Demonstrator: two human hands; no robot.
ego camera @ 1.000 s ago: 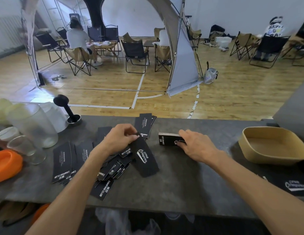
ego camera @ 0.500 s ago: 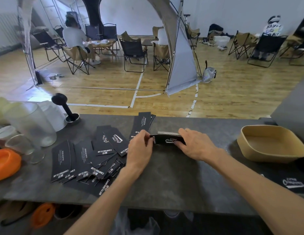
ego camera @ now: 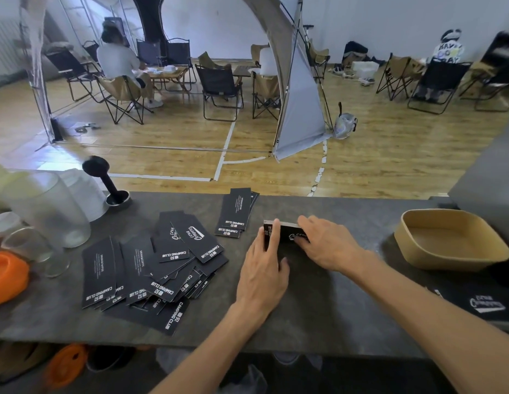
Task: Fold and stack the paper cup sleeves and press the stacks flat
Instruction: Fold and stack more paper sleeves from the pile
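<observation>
Both hands, left [ego camera: 264, 268] & right [ego camera: 327, 243], fingers holding the folded sleeve stack [ego camera: 284, 233]; tan tray [ego camera: 446, 254] at tabletop's right edge has nothing in it.

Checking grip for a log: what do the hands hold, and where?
Both hold the folded sleeve stack: left hand at its left end, right hand over its right end.
</observation>
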